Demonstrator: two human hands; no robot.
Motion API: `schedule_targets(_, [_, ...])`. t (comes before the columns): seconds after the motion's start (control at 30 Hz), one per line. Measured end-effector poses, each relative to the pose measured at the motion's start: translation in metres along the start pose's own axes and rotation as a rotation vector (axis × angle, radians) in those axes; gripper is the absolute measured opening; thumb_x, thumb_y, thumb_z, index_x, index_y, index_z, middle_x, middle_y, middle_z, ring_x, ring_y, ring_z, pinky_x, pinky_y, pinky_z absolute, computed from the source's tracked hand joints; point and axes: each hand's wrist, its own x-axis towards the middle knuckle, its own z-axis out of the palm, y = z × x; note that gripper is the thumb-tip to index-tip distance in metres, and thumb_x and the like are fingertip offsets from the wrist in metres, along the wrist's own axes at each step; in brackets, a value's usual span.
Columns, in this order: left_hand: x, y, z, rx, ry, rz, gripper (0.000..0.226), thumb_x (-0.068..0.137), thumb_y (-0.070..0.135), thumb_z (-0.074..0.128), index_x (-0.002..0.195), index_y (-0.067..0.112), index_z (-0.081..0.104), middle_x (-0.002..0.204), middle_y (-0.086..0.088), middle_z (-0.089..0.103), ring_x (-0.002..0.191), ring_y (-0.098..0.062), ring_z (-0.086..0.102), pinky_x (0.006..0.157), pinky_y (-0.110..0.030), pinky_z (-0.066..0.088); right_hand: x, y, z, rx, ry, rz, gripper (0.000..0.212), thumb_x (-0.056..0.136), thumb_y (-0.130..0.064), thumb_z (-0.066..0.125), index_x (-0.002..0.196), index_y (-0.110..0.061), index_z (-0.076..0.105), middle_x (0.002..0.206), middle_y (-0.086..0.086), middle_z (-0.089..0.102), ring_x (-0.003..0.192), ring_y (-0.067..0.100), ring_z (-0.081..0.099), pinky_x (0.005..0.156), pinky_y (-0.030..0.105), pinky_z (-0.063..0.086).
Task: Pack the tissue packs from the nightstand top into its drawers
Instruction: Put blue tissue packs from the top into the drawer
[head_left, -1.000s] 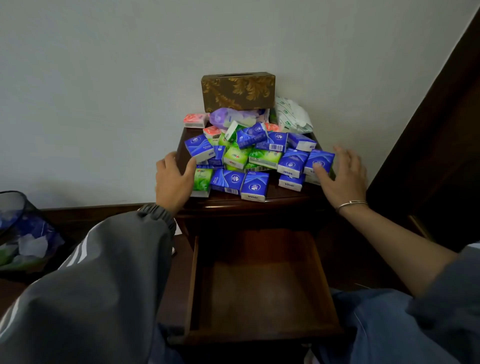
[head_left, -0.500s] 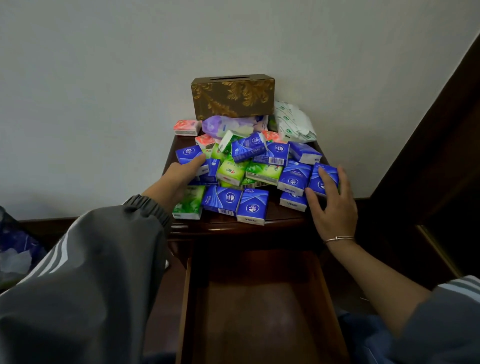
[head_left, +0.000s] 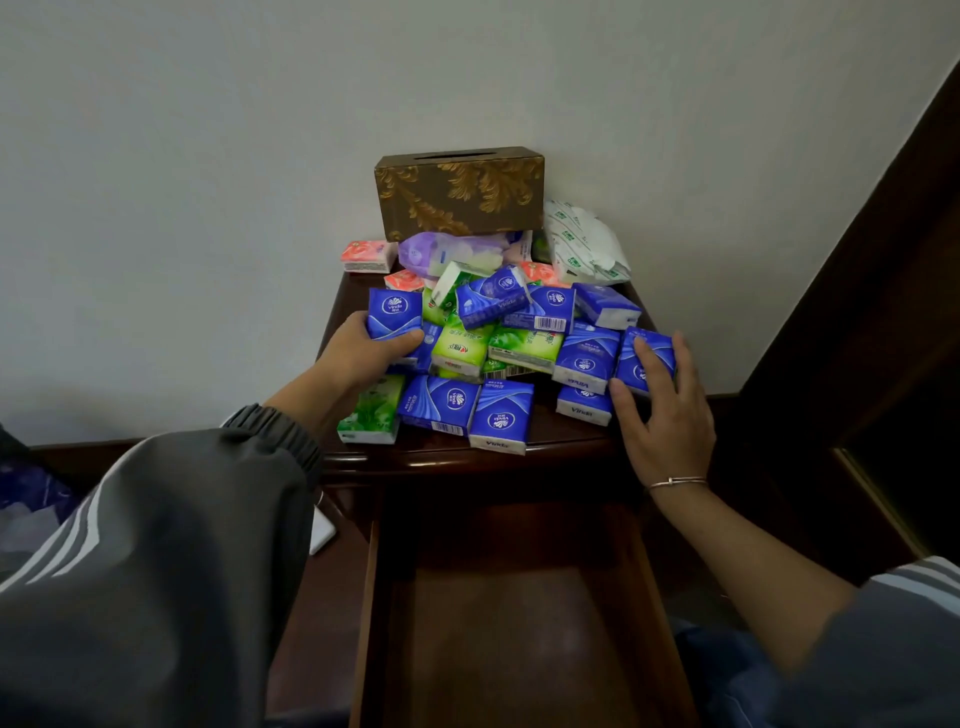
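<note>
Head, blue pack (head_left: 394, 317) in left hand (head_left: 363, 359) (gripped)

text: "Vinda" | on: blue tissue packs (head_left: 501, 418) | other print: unreadable

Tissue packs (head_left: 498, 353) heaped on nightstand top (head_left: 457, 452); tissue box (head_left: 460, 192) behind; open drawer (head_left: 519, 623) below.

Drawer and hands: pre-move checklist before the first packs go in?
1. Drawer open: ok.
2. Room in the drawer: ok, its visible floor is bare.
3. Left hand grip: ok, thumb curled under the left blue pack.
4. Right hand grip: cannot tell, fingers lie over the right blue pack.
5. Front packs back from the nightstand edge: not ok, the green pack sits close to it and might get knocked off.
</note>
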Motion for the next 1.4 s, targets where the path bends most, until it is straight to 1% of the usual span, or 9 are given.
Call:
schedule_targets(0.13, [-0.008,0.000,0.003,-0.053,0.052,0.093,0.062,0.075,0.022,0.078,0.127,0.011,0.046,0.107,0.003,0.065,0.086,-0.007,0.065,0.056,-0.015,0.052,0.000,-0.003,-0.004,0.025,-0.037,0.020,0.065,0.086,-0.065,0.032,0.142,-0.031,0.034,0.156,0.003,0.019,0.138,0.021,0.030,0.101,0.053,0.041])
schedule_targets(0.23, [-0.019,0.003,0.008,-0.097,0.126,0.176,0.058,0.076,0.018,0.077,0.125,0.015,0.045,0.099,0.012,0.062,0.086,-0.006,0.064,0.051,-0.010,0.050,0.001,-0.005,-0.008,0.042,-0.076,0.026,0.059,0.088,-0.056,0.039,0.142,-0.032,0.034,0.157,0.003,0.017,0.139,0.021,0.028,0.106,0.052,0.036])
schedule_targets(0.37, [-0.038,0.013,0.009,-0.307,0.224,0.212,0.048,0.081,0.015,0.072,0.122,0.009,0.047,0.103,0.003,0.065,0.089,-0.013,0.068,0.059,-0.020,0.056,0.008,-0.009,-0.018,0.041,-0.129,0.061,0.047,0.095,-0.042,0.042,0.141,-0.032,0.039,0.157,0.004,0.018,0.140,0.025,0.024,0.110,0.046,0.027])
schedule_targets(0.5, [-0.058,0.013,0.001,-0.473,0.187,0.149,0.040,0.084,0.014,0.068,0.120,0.001,0.054,0.108,-0.010,0.067,0.096,-0.024,0.067,0.082,-0.037,0.056,0.021,-0.018,-0.032,-0.008,-0.204,0.130,0.046,0.094,-0.038,0.048,0.139,-0.032,0.043,0.155,0.004,0.024,0.138,0.029,0.022,0.110,0.042,0.025])
schedule_targets(0.73, [-0.081,-0.020,-0.021,-0.566,0.118,0.027,0.007,0.089,0.018,0.062,0.095,0.016,0.061,0.089,-0.003,0.071,0.078,-0.017,0.069,0.076,-0.036,0.053,0.040,-0.031,-0.043,0.136,-0.254,0.317,0.087,0.072,-0.027,0.077,0.144,-0.015,0.029,0.142,0.012,0.044,0.128,0.032,0.042,0.106,0.041,0.037])
schedule_targets(0.9, [-0.086,-0.029,-0.021,-0.546,0.115,0.018,0.016,0.090,0.020,0.061,0.105,0.013,0.060,0.094,-0.003,0.072,0.075,-0.013,0.071,0.077,-0.033,0.053,0.040,-0.036,-0.043,0.357,-0.173,0.447,0.090,0.064,-0.013,0.083,0.139,-0.014,0.033,0.134,0.011,0.052,0.115,0.026,0.055,0.100,0.040,0.045])
schedule_targets(1.13, [-0.087,-0.027,-0.015,-0.522,0.141,-0.005,0.041,0.090,0.020,0.062,0.125,0.002,0.053,0.115,-0.014,0.067,0.098,-0.027,0.066,0.091,-0.041,0.051,0.038,-0.050,-0.048,0.564,-0.028,0.469,0.082,0.067,-0.002,0.080,0.137,-0.008,0.037,0.136,0.011,0.046,0.115,0.021,0.054,0.094,0.032,0.048])
schedule_targets(1.23, [-0.086,-0.028,-0.016,-0.514,0.131,-0.012,0.045,0.090,0.020,0.061,0.128,0.000,0.050,0.119,-0.017,0.065,0.107,-0.032,0.064,0.096,-0.044,0.050,0.047,-0.064,-0.056,0.625,-0.146,0.507,0.078,0.069,-0.001,0.079,0.136,-0.003,0.039,0.129,0.011,0.054,0.104,0.021,0.058,0.092,0.037,0.050])
schedule_targets(1.4, [-0.084,-0.028,-0.015,-0.500,0.126,-0.007,0.045,0.090,0.020,0.062,0.129,0.002,0.049,0.117,-0.015,0.067,0.102,-0.030,0.067,0.089,-0.039,0.053,0.062,-0.087,-0.060,0.677,-0.319,0.600,0.044,0.073,-0.001,0.075,0.113,-0.002,0.058,0.116,0.019,0.065,0.096,0.030,0.064,0.089,0.045,0.052])
